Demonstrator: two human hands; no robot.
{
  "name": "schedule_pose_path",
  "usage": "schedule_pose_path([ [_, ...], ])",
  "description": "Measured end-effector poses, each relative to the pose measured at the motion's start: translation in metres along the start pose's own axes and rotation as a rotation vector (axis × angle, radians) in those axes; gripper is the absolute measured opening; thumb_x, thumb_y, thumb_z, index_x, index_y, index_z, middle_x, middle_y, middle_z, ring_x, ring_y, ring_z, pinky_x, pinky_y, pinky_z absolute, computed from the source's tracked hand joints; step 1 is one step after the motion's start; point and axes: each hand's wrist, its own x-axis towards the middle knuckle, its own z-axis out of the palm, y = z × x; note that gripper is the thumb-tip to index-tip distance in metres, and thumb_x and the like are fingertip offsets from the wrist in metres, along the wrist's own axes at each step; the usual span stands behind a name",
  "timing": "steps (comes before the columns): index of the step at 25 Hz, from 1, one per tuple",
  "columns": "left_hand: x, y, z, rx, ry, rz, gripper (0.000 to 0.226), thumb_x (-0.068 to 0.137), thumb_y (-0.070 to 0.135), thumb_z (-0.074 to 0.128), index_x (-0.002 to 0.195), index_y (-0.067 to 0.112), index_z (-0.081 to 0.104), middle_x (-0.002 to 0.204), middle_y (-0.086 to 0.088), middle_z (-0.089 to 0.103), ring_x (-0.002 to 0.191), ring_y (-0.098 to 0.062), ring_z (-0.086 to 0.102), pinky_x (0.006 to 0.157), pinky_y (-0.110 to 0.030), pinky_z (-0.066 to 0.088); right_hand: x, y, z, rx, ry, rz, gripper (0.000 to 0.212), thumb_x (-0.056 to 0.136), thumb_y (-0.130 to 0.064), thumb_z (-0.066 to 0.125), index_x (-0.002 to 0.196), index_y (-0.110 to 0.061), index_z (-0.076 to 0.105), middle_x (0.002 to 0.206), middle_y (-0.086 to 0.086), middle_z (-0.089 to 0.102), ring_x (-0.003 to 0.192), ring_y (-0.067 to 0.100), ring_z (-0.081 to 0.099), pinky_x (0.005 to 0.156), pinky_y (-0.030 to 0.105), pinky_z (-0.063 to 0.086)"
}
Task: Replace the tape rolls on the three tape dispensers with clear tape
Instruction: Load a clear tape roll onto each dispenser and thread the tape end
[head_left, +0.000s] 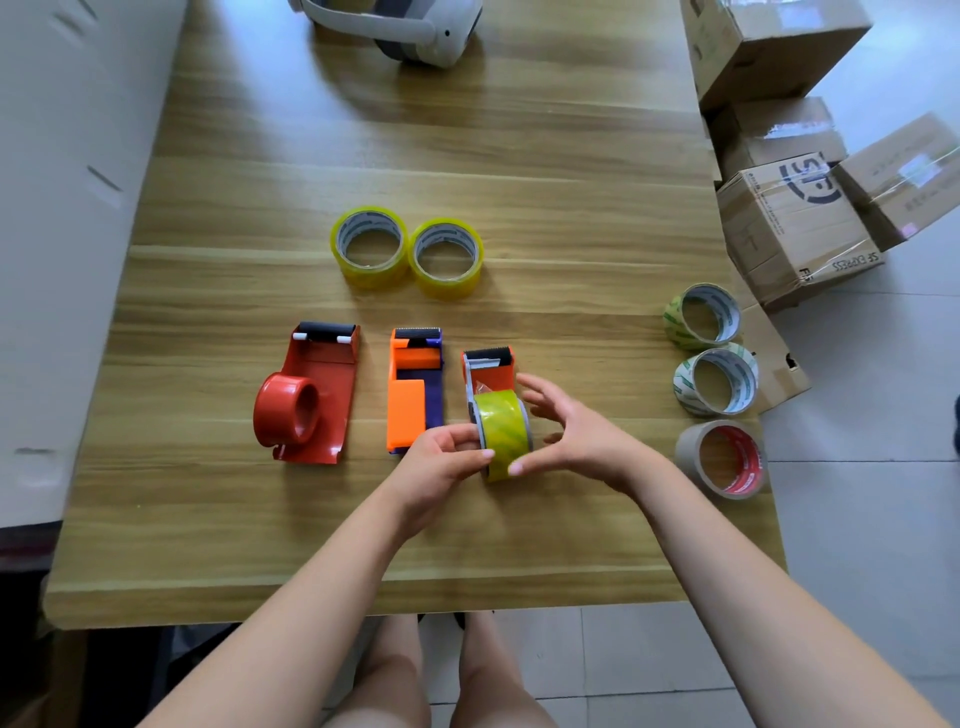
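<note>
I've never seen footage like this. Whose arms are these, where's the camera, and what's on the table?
No machine: a person's bare hands, filmed by one camera worn on their head, looking down. On the wooden table lie a red dispenser, an orange-and-purple dispenser and an orange dispenser. The left hand pinches a clear tape roll on the orange dispenser; the right hand, fingers spread, touches it with the thumb. Two spare clear rolls lie behind; three other rolls sit at the table's right edge.

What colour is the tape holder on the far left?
The leftmost dispenser is red, clearest in the head view.
</note>
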Motion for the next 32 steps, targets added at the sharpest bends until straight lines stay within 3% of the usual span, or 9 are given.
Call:
schedule_pose_path([
  [4,-0.001,0.003,0.000,-0.012,0.002,0.010,0.033,0.073,0.010,0.064,0.104,-0.001,0.064,0.094,-0.012,0.073,0.083,-0.018,0.069,0.075,-0.023,0.055,0.004,0.009,0.016,-0.047,-0.059,-0.041,0.126,0.054,-0.015,0.090,0.149,-0.034,0.010,0.152,0.001,0.029,0.138,0.013,0.033,0.114,0.037,0.031],
  [9,-0.008,0.008,-0.001,-0.072,-0.010,0.007,0.021,0.074,0.010,0.061,0.093,0.003,0.066,0.077,-0.007,0.073,0.068,-0.015,0.068,0.065,-0.021,0.054,0.005,0.004,0.019,0.068,-0.037,-0.097,0.107,0.054,0.001,0.087,0.139,-0.032,0.029,0.132,0.001,0.044,0.116,0.013,0.053,0.096,0.027,0.048],
  [14,-0.014,0.008,0.004,-0.149,-0.026,-0.004,0.036,0.084,0.015,0.056,0.111,-0.009,0.058,0.092,-0.016,0.068,0.079,-0.022,0.066,0.073,-0.028,0.054,0.001,0.007,0.012,0.121,-0.041,-0.108,0.097,0.052,0.001,0.088,0.124,-0.040,0.036,0.127,0.003,0.045,0.107,0.016,0.058,0.083,0.027,0.055],
  [16,-0.014,0.014,0.014,-0.085,0.014,0.028,0.028,0.092,0.014,0.051,0.111,-0.006,0.058,0.094,-0.016,0.067,0.079,-0.020,0.065,0.072,-0.028,0.054,0.000,0.009,0.011,0.208,-0.040,-0.100,0.096,0.050,0.003,0.087,0.119,-0.042,0.037,0.123,0.006,0.046,0.100,0.015,0.059,0.076,0.026,0.055],
  [20,-0.010,0.024,0.039,0.235,0.248,0.128,0.022,0.099,0.016,0.037,0.092,0.012,0.058,0.073,0.002,0.061,0.059,0.001,0.058,0.056,-0.016,0.046,0.002,0.009,0.012,0.330,-0.036,-0.101,0.089,0.043,-0.010,0.084,0.110,-0.050,0.040,0.122,0.011,0.048,0.095,0.015,0.060,0.066,0.023,0.052],
  [25,-0.005,0.018,0.045,0.386,0.409,0.223,0.021,0.099,0.020,0.037,0.085,0.015,0.051,0.070,0.005,0.052,0.060,-0.004,0.048,0.056,-0.021,0.040,0.002,0.007,0.012,0.338,0.017,-0.111,0.087,0.044,-0.012,0.085,0.107,-0.053,0.043,0.124,0.011,0.054,0.103,0.018,0.060,0.083,0.034,0.054],
  [28,-0.005,0.017,0.047,0.442,0.485,0.255,0.021,0.098,0.020,0.038,0.083,0.016,0.050,0.075,0.000,0.055,0.068,-0.014,0.051,0.065,-0.039,0.046,0.001,0.007,0.014,0.279,0.090,-0.152,0.088,0.037,-0.028,0.088,0.102,-0.064,0.042,0.125,0.009,0.054,0.111,0.022,0.059,0.093,0.036,0.053],
  [30,-0.005,0.019,0.047,0.441,0.515,0.265,0.020,0.098,0.021,0.038,0.084,0.016,0.051,0.075,0.001,0.054,0.067,-0.013,0.050,0.064,-0.035,0.045,0.000,0.008,0.012,0.274,0.056,-0.173,0.095,0.041,-0.023,0.090,0.110,-0.063,0.039,0.128,0.007,0.051,0.115,0.022,0.058,0.095,0.039,0.052],
  [32,-0.004,0.023,0.046,0.424,0.526,0.253,0.020,0.099,0.020,0.037,0.086,0.013,0.051,0.073,0.003,0.052,0.064,-0.009,0.047,0.060,-0.024,0.041,-0.003,0.009,0.007,0.276,-0.045,-0.180,0.103,0.051,-0.003,0.088,0.120,-0.057,0.035,0.130,0.009,0.048,0.113,0.028,0.058,0.094,0.044,0.052],
])
